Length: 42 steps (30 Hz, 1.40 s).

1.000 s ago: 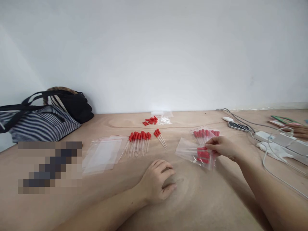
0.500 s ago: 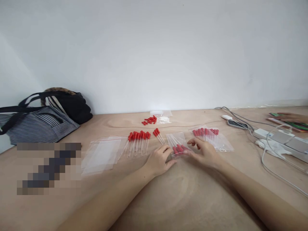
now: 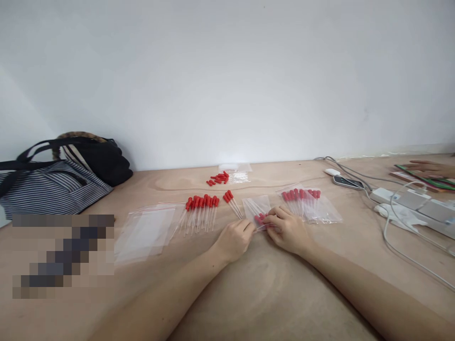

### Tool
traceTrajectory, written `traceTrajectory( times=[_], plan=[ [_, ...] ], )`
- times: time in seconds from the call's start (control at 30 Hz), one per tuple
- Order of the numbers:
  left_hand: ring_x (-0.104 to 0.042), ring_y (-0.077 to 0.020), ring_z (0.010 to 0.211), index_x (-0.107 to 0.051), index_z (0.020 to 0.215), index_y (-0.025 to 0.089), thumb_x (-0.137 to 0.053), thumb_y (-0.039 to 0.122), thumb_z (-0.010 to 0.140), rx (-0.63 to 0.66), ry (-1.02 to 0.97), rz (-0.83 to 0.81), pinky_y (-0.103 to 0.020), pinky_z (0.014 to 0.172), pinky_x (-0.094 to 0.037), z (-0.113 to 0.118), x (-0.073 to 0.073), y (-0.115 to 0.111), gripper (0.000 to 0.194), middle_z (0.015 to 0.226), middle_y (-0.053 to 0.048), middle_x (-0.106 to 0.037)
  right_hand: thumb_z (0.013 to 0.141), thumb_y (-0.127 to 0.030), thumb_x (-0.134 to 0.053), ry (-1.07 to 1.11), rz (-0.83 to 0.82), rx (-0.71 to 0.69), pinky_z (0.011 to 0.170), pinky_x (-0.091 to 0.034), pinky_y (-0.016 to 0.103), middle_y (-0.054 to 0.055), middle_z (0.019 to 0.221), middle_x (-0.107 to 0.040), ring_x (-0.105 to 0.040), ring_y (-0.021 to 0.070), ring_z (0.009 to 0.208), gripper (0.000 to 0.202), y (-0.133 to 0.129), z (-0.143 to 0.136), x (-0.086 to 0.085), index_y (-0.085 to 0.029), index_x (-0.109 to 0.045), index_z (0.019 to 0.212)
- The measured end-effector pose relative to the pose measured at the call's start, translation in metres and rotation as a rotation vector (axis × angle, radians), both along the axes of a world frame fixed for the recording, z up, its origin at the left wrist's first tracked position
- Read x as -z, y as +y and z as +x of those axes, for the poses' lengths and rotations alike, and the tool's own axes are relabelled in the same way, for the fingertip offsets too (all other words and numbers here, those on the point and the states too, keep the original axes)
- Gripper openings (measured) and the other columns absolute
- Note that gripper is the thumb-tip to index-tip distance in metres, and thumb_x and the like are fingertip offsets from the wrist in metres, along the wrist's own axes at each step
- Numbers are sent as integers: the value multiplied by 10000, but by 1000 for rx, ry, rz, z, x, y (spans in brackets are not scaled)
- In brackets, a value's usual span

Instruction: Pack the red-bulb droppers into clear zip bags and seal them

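Observation:
A clear plastic bag (image 3: 256,204) holding several red-topped droppers lies between my hands. My left hand (image 3: 237,237) has its fingers closed on the bag's near left corner. My right hand (image 3: 286,229) pinches the near edge over the red bulbs, hiding part of them. Three loose droppers (image 3: 232,202) lie just beyond my left hand. Further left is a row of several red-topped droppers (image 3: 202,202), beside flat clear bags (image 3: 147,232). Right of my right hand sit filled bags (image 3: 309,203) with red-topped droppers inside.
Loose red bulbs (image 3: 218,178) and a bag of thin clear tubes (image 3: 239,175) lie near the wall. Striped bag (image 3: 60,187) and black bag (image 3: 103,161) stand left. At right are a power strip (image 3: 419,208), cables, a phone-like device (image 3: 348,183) and another person's hand (image 3: 432,169).
My right hand has moved left and closed its fingers on the bag's near edge. My left hand's fingers have drawn together at the corner. The view has shifted slightly.

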<state>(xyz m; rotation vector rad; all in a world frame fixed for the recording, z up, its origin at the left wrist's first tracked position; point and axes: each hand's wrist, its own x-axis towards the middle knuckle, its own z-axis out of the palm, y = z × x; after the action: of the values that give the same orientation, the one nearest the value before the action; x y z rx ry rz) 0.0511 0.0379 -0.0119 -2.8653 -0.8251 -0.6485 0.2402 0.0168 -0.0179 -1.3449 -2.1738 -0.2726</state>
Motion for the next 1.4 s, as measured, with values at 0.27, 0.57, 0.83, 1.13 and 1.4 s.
traceTrajectory(
  times=[0.27, 0.57, 0.83, 1.13, 1.4],
  plan=[
    [-551, -163, 689, -504, 765, 157, -343, 158, 893, 18, -59, 7, -264, 635, -459, -3, 3, 4, 205, 750, -34, -549, 769, -273, -533, 48, 29, -137, 606, -415, 252, 46, 854, -579, -537, 150, 750, 217, 0, 17, 2, -230, -619, 964],
    [-553, -158, 682, -506, 775, 157, -340, 154, 896, 39, -108, -4, -261, 631, -464, -3, 3, 5, 205, 748, -33, -555, 802, -289, -527, 30, 63, -79, 601, -410, 245, 48, 828, -603, -543, 153, 764, 186, 3, 4, -3, -212, -628, 938],
    [-553, -149, 670, -497, 785, 161, -328, 165, 907, 48, -142, -31, -250, 624, -463, -3, 4, 6, 209, 744, -23, -557, 796, -224, -514, -83, 128, -4, 529, -343, 233, 25, 752, -609, -528, 149, 739, 138, 3, 14, 5, -222, -635, 863],
    [-548, -154, 659, -478, 776, 168, -336, 162, 903, 45, -146, -49, -253, 605, -459, -2, 3, 5, 191, 730, -20, -557, 744, -152, -517, -79, 137, 116, 537, -337, 245, 12, 781, -629, -539, 148, 760, 174, 7, 9, 5, -220, -628, 860],
    [-565, -156, 693, -496, 795, 169, -440, 147, 854, 24, -129, -53, -244, 619, -463, -2, 2, 5, 85, 772, -20, -577, 779, -173, -469, -93, -34, 88, 602, -383, 266, 39, 805, -618, -530, 184, 823, 196, 6, 12, 3, -217, -625, 891]
  ],
)
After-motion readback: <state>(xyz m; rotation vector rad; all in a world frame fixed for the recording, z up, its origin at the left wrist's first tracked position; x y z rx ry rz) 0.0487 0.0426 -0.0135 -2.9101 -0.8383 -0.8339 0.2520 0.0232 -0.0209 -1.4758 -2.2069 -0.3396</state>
